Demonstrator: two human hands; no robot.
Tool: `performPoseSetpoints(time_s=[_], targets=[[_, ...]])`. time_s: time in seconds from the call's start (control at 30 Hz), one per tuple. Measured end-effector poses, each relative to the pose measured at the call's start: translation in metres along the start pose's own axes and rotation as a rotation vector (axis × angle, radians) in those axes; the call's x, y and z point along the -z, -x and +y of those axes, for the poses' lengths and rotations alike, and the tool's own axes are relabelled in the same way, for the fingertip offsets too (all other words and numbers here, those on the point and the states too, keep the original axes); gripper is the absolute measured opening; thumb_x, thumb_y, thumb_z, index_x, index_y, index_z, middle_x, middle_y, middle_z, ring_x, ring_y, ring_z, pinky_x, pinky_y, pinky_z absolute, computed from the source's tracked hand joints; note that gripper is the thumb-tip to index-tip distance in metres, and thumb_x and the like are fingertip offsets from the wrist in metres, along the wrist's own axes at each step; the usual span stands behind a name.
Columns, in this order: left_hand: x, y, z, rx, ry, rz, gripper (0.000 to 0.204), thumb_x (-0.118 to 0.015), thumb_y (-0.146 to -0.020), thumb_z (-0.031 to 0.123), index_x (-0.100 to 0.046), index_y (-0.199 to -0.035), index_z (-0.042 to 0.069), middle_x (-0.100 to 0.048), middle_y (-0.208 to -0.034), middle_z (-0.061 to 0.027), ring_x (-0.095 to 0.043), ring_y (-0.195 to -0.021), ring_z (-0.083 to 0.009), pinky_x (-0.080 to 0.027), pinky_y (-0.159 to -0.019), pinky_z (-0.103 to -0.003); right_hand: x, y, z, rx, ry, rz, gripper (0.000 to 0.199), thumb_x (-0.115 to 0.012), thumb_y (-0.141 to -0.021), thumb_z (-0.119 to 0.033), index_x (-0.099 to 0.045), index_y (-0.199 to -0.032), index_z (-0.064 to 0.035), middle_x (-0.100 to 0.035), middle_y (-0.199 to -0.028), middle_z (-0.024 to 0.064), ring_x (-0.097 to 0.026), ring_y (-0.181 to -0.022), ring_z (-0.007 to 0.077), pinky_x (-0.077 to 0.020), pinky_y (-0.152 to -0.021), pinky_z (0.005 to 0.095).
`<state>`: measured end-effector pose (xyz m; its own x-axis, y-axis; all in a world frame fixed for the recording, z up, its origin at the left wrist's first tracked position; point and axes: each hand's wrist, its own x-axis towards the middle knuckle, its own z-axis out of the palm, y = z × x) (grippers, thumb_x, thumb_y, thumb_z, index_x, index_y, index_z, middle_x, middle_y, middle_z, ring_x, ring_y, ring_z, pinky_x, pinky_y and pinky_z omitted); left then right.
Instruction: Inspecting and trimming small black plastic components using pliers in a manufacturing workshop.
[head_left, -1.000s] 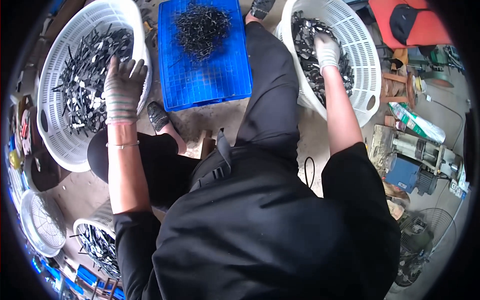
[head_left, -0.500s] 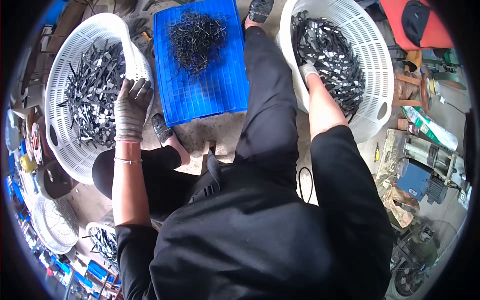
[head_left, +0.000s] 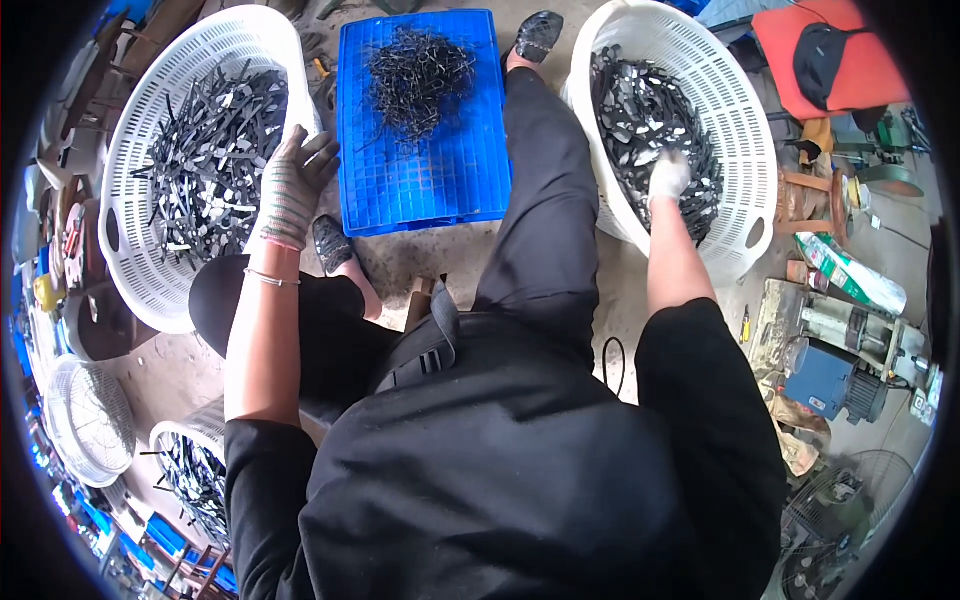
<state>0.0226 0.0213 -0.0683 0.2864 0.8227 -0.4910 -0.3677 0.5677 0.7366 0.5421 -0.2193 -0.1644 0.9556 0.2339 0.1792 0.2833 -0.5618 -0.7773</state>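
My left hand (head_left: 298, 185), in a striped knit glove, hovers at the right rim of the left white basket (head_left: 118, 200), palm partly up. Its fingers are slightly bent and apart, with nothing in them. That basket holds a heap of flat black and silvery strips (head_left: 215, 150). Over the right white basket (head_left: 745, 150) is my right hand (head_left: 670, 180), in a pale glove. It looks closed, and whatever its fingers hold is hidden. Beneath it lie similar dark strips with pale shiny patches (head_left: 650, 110).
Between the baskets lies a blue plastic crate (head_left: 420, 190) bearing a tangle of thin black strips (head_left: 420, 80). A smaller basket of strips (head_left: 195, 480) stands at lower left. A blue motor (head_left: 820, 375), a fan (head_left: 850, 500) and a red seat (head_left: 860, 70) are on the right.
My right hand has come away from the right basket's left side and moved right over the strips. The left hand stays by its basket's rim. The whole view has shifted slightly.
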Motion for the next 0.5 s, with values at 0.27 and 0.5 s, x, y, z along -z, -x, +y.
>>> performPoseSetpoints(time_s=[0.27, 0.5], targets=[[-0.032, 0.052, 0.006, 0.083, 0.015, -0.239, 0.035, -0.067, -0.083, 0.032, -0.057, -0.108, 0.01, -0.062, -0.093, -0.0068, -0.059, -0.085, -0.023, -0.046, -0.084, -0.036, 0.064, 0.012, -0.176, 0.233, -0.599, -0.044, 0.012, -0.056, -0.089, -0.009, -0.056, -0.091, 0.0021, -0.055, -0.07, 0.0044, -0.051, -0.06, 0.011, -0.0455, -0.057, 0.0275], [-0.106, 0.144, -0.014, -0.139, -0.356, -0.658, 0.064, -0.054, -0.091, 0.043, -0.036, -0.14, 0.006, -0.05, -0.13, -0.0091, -0.05, -0.116, -0.018, -0.039, -0.097, -0.035, 0.064, 0.176, -0.284, -0.144, -1.41, -0.682, 0.01, -0.058, -0.089, -0.014, -0.055, -0.083, -0.0068, -0.054, -0.07, 0.0021, -0.052, -0.061, 0.0135, -0.0519, -0.064, 0.0336]])
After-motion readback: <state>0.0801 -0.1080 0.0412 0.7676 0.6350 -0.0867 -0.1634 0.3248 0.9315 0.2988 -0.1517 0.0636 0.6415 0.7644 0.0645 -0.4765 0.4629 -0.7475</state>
